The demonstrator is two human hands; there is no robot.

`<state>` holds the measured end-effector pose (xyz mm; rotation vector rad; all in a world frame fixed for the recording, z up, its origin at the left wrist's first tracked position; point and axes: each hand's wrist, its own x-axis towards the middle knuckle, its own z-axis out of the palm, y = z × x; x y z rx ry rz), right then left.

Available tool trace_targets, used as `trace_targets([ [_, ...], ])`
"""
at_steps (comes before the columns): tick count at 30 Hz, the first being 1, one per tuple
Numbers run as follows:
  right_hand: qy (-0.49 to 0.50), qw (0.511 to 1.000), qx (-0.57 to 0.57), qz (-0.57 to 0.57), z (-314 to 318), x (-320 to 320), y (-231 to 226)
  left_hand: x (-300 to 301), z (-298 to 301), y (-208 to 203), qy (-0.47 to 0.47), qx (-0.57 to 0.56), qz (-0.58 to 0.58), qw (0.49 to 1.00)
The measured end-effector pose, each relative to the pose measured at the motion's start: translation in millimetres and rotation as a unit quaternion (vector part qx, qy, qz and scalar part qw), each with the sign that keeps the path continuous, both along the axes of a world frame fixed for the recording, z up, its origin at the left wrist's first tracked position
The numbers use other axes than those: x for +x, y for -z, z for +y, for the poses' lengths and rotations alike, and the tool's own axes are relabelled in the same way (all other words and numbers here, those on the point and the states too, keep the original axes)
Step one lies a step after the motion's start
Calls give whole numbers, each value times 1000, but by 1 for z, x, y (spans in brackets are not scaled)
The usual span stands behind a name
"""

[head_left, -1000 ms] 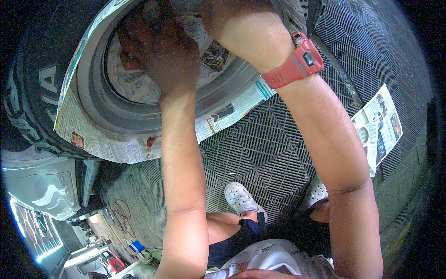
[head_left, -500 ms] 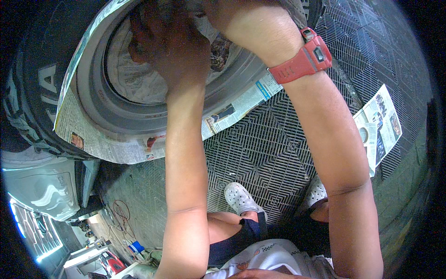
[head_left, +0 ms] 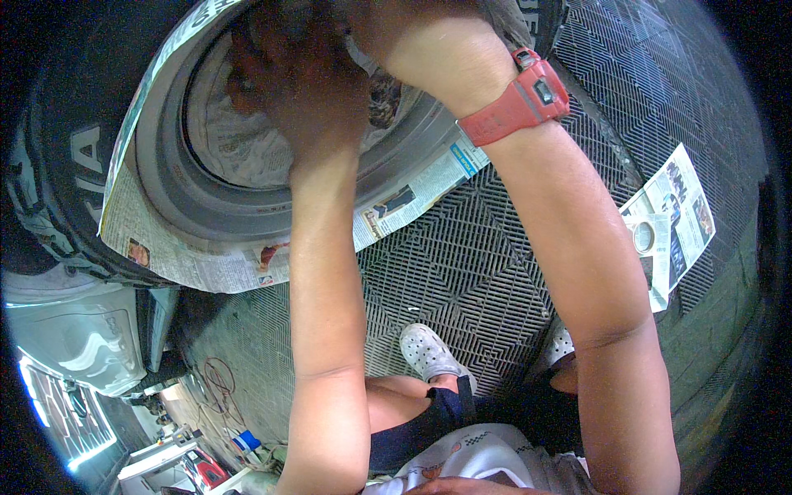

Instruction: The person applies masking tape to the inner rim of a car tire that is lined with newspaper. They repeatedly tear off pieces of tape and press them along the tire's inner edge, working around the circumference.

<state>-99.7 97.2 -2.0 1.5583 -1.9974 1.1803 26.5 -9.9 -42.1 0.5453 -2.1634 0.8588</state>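
A car wheel fills the upper left: a black tyre [head_left: 58, 165] around a grey rim [head_left: 190, 198]. Newspaper [head_left: 206, 268] is tucked between rim and tyre, and more newspaper [head_left: 239, 148] lines the hollow of the rim. My left hand [head_left: 289, 74] is deep in shadow inside the rim, with its fingers curled into the paper there. My right hand [head_left: 396, 25] reaches in beside it at the top edge and is mostly cut off. A red wristwatch [head_left: 516, 103] sits on my right wrist.
The floor is a black grid mat [head_left: 462, 264]. A loose newspaper sheet [head_left: 672, 214] with a small ring-shaped thing [head_left: 643, 237] on it lies at the right. My white shoe [head_left: 429, 351] stands below the wheel. Silver car bodywork [head_left: 74, 338] is at the lower left.
Both hands have moved up and further into the rim's hollow. The right hand now reaches the top edge of the view.
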Motion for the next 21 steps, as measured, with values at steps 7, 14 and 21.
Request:
trace_targets([
  [7,-9,998,-14,57,-10,-4,17,4,2,-9,-12,33,27,999],
  [14,-5,1000,0,-7,-13,-3,24,46,-21,4,-105,20,64,992],
  [21,-13,998,21,-62,-16,-3,22,69,-2,5,-108,58,240,963],
])
